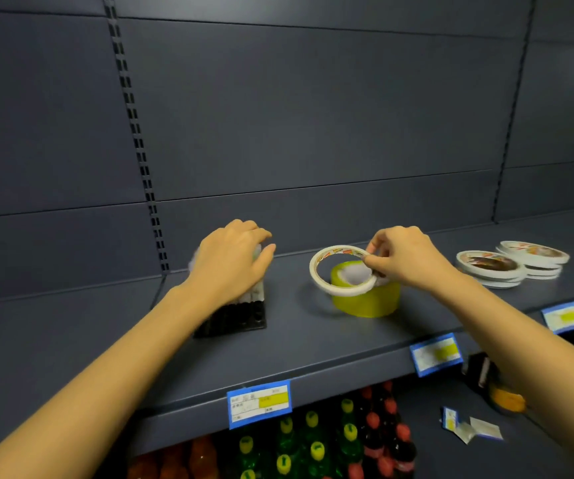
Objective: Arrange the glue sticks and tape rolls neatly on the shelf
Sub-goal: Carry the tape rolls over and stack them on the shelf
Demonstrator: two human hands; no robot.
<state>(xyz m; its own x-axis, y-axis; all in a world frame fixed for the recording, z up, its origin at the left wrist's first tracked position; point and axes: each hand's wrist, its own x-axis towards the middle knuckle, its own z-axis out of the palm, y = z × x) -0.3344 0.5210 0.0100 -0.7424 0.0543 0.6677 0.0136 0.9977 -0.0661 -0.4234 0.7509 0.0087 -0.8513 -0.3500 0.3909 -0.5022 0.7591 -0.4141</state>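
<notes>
Shelving of dark grey metal (106, 340) is spanning everything. At three o'clock, the right hand (406, 257) is pinching a thin white tape ring (344, 292), tilting over a squat yellow tape roll (365, 304); at nine, the left hand (230, 264) is gripping white glue sticks (256, 293).

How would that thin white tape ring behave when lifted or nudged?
Probably light: the right hand holds the white tape ring by a fingertip pinch. Narrow and round, it would likely roll or topple on edge.
</notes>
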